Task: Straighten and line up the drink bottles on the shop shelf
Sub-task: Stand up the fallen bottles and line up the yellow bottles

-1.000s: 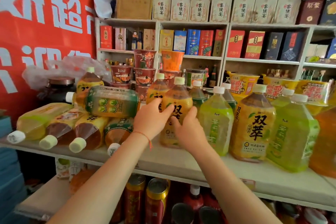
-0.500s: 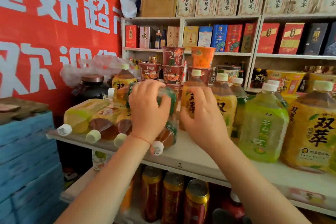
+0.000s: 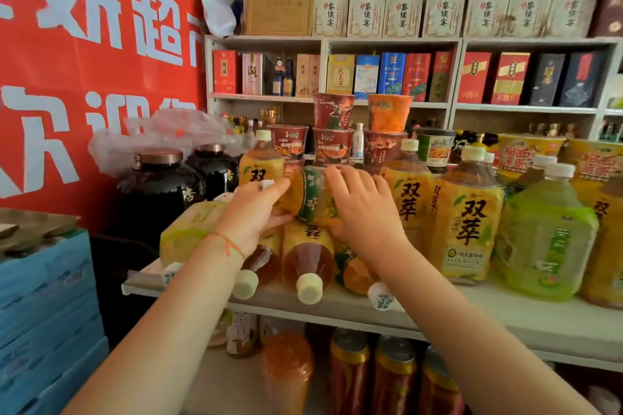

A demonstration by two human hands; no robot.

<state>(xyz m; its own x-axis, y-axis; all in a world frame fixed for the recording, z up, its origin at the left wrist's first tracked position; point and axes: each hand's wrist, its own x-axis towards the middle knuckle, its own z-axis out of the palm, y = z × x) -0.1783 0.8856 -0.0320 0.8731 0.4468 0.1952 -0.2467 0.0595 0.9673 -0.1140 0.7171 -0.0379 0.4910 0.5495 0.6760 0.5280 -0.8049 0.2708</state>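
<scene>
Head: pale shelf (image 3: 505,317), red banner (image 3: 84,77).

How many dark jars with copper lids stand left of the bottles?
2: a front jar near the red banner, a rear jar right of it; others may be hidden.
</scene>
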